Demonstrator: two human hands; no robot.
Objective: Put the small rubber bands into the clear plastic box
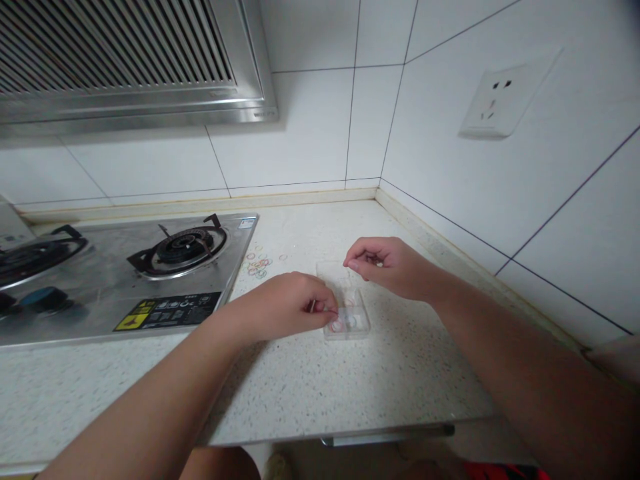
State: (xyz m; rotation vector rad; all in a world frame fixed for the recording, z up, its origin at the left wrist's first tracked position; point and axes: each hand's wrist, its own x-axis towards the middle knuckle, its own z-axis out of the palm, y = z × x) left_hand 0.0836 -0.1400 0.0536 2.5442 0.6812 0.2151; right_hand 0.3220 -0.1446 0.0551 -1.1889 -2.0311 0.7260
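Observation:
A small clear plastic box with compartments lies on the counter, its lid folded open toward the wall. A few thin rings that look like rubber bands are inside it. My left hand is over the box's left side, thumb and forefinger pinched on a thin reddish rubber band at the front left compartment. Above the box's right back part, my right hand is held with thumb and forefinger pressed together; whatever they may hold is too small to see. A loose pile of coloured rubber bands lies beyond my left hand.
A steel gas stove with burners is at the left, its edge close to the pile. Above it hangs a range hood. Tiled walls meet behind the speckled counter, and a socket is on the right wall.

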